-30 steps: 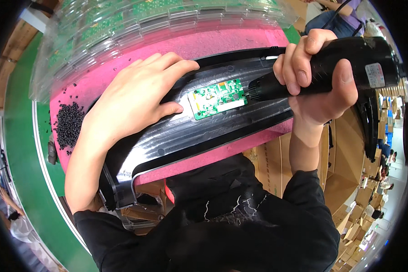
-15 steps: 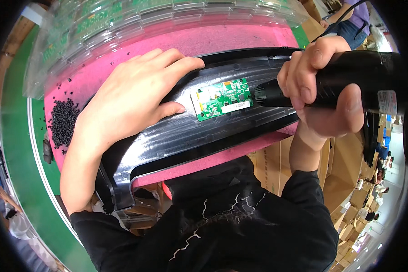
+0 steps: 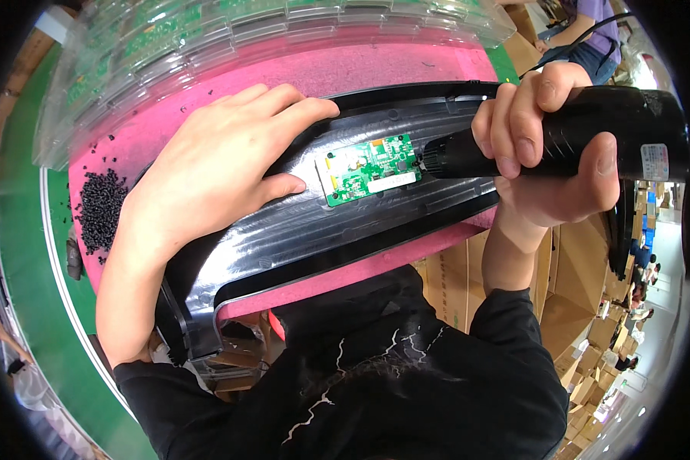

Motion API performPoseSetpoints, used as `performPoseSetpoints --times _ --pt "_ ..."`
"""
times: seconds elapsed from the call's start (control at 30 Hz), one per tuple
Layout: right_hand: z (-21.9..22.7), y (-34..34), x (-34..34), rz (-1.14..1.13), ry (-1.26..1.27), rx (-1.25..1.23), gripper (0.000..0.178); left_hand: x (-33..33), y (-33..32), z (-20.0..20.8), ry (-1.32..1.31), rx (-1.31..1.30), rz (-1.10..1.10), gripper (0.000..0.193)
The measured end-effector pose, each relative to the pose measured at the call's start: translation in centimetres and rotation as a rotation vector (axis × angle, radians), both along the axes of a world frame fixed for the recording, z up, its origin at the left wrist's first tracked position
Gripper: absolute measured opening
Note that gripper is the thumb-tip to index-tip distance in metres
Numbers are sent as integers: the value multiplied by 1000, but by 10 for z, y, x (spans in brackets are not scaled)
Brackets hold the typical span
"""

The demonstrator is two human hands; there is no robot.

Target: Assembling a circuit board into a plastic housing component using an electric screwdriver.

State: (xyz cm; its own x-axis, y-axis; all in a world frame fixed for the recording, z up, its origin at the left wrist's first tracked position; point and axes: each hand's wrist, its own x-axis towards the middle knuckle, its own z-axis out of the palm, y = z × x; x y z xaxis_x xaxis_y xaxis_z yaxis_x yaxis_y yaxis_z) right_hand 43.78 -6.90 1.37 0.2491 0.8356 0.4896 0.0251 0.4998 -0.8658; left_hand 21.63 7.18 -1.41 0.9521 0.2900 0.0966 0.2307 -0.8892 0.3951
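A black plastic housing (image 3: 284, 245) lies across the pink mat, its glossy inner side facing up. A green circuit board (image 3: 369, 170) with a white label strip sits in its middle. My left hand (image 3: 215, 161) lies over the left part of the housing, fingers spread toward its far edge and thumb beside the board. My right hand (image 3: 548, 146) is wrapped round a black electric screwdriver (image 3: 606, 130). The tool is tilted, and its ribbed nose is over the board's right end; its bit and any screw there are too small to make out.
A heap of small black screws (image 3: 100, 211) is on the pink mat (image 3: 406, 65) at the left. Stacked clear plastic trays (image 3: 284, 23) holding green boards line the far side. Cardboard boxes (image 3: 567, 284) stand at the right. Another person (image 3: 590, 34) is at the far right.
The view has shifted slightly, moving the whole scene a little left. Both hands keep their hold, and the screwdriver's nose stays at the board's right end.
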Motion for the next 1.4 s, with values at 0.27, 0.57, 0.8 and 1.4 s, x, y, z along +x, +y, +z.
performPoseSetpoints --times 0.27,0.57,0.8,1.4 --pt "-6 8 6 154 -40 59 54 2 0 2 -13 7 -16 70" --pt "-8 9 -3 189 -69 112 57 1 -1 4 -6 15 -22 66" --pt "13 16 16 158 138 -236 50 0 0 7 28 35 -39 66" --pt "49 -100 41 -107 -100 -310 30 -15 7 37 51 -230 16 61"
